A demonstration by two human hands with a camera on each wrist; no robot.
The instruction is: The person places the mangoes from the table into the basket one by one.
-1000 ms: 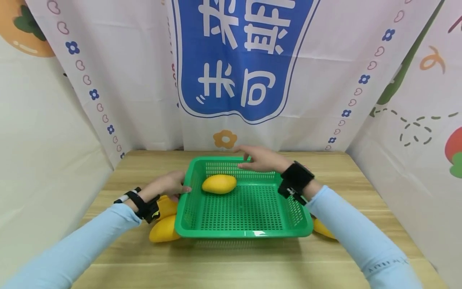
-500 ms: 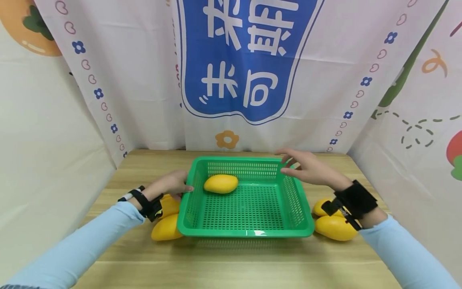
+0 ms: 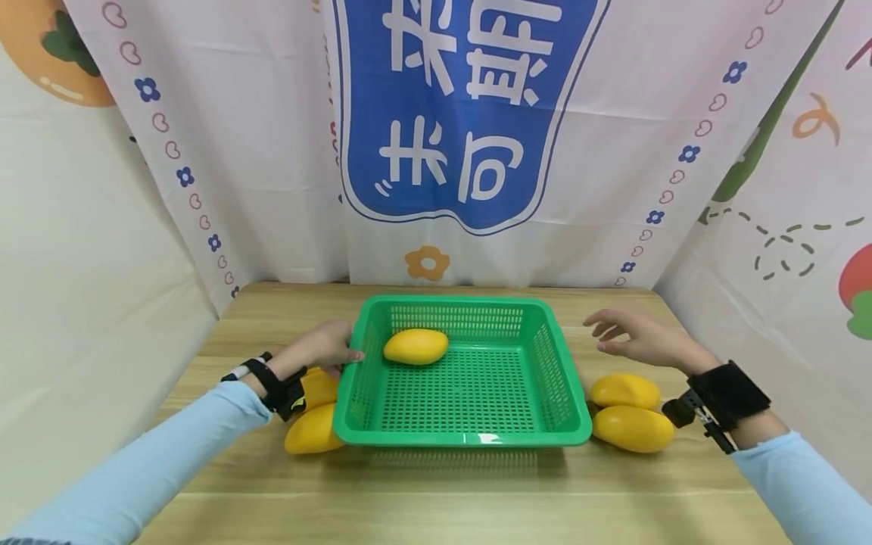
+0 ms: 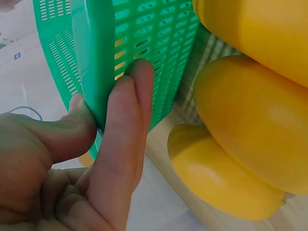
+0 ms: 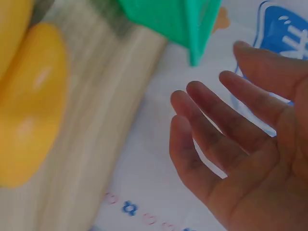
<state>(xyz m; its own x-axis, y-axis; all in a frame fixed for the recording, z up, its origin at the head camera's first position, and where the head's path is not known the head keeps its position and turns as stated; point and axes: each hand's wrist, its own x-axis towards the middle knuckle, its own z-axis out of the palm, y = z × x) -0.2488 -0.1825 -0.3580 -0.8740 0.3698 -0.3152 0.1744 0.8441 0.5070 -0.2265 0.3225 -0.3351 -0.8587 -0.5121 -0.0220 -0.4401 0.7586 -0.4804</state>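
Observation:
A green plastic basket (image 3: 463, 439) with slotted walls stands on the wooden table, and one yellow mango (image 3: 416, 347) lies inside at its back left. My left hand (image 3: 327, 347) pinches the basket's left rim; in the left wrist view the thumb is on the inner side and the fingers (image 4: 122, 110) lie against the outer wall. Several mangoes (image 4: 255, 120) lie just beside that wall. To the right of the basket, my right hand (image 3: 636, 337) hovers with loosely bent fingers and nothing in it. Below it on the table are two mangoes (image 3: 633, 429).
The wooden table (image 3: 436, 507) backs onto a white printed cloth (image 3: 286, 189) with a blue panel. Cloth walls also rise at the left and right sides. Both wrists wear black straps with small devices.
My right hand has moved from above the basket's back edge out to the right, uncovering the two mangoes there. My left hand keeps its hold on the rim.

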